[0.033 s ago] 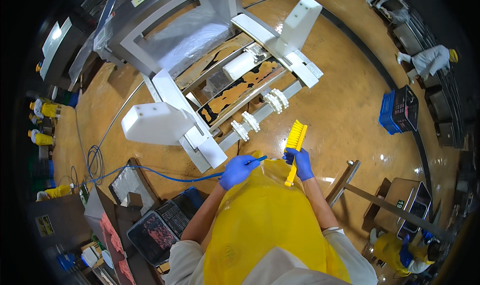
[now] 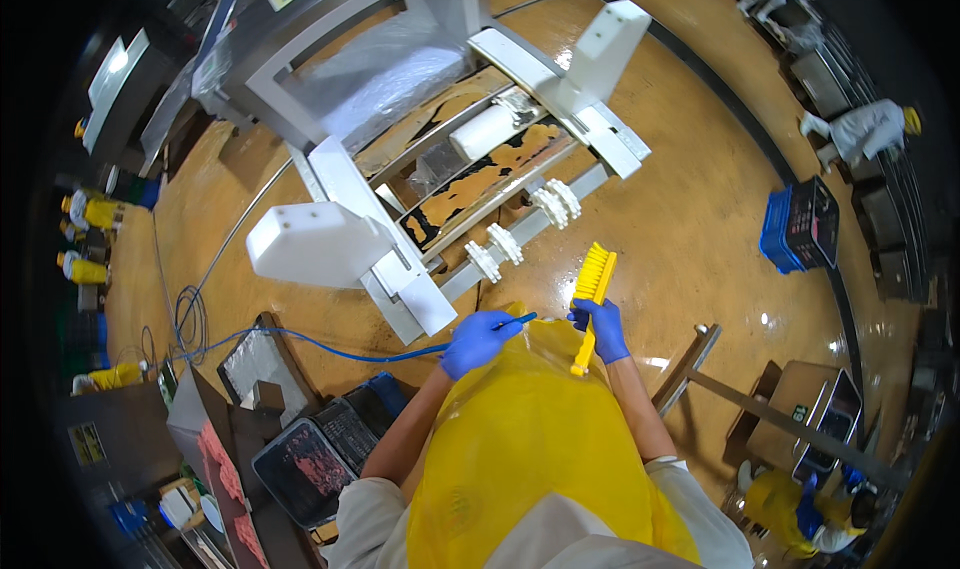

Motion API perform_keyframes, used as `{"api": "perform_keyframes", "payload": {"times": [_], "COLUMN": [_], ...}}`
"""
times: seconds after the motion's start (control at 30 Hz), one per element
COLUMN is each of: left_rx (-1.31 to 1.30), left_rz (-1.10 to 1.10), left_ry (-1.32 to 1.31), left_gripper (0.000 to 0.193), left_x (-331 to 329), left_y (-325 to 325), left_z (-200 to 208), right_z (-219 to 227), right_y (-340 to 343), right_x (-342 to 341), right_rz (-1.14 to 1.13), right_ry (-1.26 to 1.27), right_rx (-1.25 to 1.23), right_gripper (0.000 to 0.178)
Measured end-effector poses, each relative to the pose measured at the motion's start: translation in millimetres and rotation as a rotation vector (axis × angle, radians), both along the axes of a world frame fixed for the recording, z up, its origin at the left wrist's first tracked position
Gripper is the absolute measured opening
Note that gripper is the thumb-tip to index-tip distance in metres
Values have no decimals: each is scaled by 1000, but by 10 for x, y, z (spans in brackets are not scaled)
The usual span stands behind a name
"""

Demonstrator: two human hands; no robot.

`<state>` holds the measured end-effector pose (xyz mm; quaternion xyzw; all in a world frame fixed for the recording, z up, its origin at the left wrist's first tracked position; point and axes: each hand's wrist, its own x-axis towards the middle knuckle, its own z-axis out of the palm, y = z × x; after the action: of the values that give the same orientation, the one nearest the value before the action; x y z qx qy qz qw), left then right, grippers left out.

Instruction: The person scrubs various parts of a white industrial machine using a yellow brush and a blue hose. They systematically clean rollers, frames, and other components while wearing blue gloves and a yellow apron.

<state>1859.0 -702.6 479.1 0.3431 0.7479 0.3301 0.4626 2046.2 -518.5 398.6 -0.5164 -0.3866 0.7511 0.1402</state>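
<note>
left hand (image 2: 476,345) closed round blue hose (image 2: 330,346); right hand (image 2: 603,329), at its 3 o'clock, clamped on yellow brush (image 2: 596,274), head toward 12. likely step: both held clear of machine (image 2: 480,136); reaching it calls for stretching toward 11.

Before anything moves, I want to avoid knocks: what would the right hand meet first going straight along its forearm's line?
Probably the right pair of white sprockets on the metal bar; depth is unclear, so the right hand might pass above.
</note>
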Motion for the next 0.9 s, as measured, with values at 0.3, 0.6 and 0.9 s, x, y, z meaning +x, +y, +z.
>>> {"api": "perform_keyframes", "payload": {"times": [0.3,0.6,0.9], "left_rx": [35,121,136], "left_rz": [-75,77,131], "left_ry": [119,153,143], "left_gripper": [33,29,31], "left_x": [-13,19,13], "left_y": [133,-73,-67], "left_z": [37,199,163], "right_z": [-42,45,134], "right_y": [-2,-3,-45], "right_x": [-38,-480,-568], "right_rz": [138,162,132], "right_ry": [109,142,96], "right_rx": [130,-121,-48], "right_gripper": [30,26,26]}}
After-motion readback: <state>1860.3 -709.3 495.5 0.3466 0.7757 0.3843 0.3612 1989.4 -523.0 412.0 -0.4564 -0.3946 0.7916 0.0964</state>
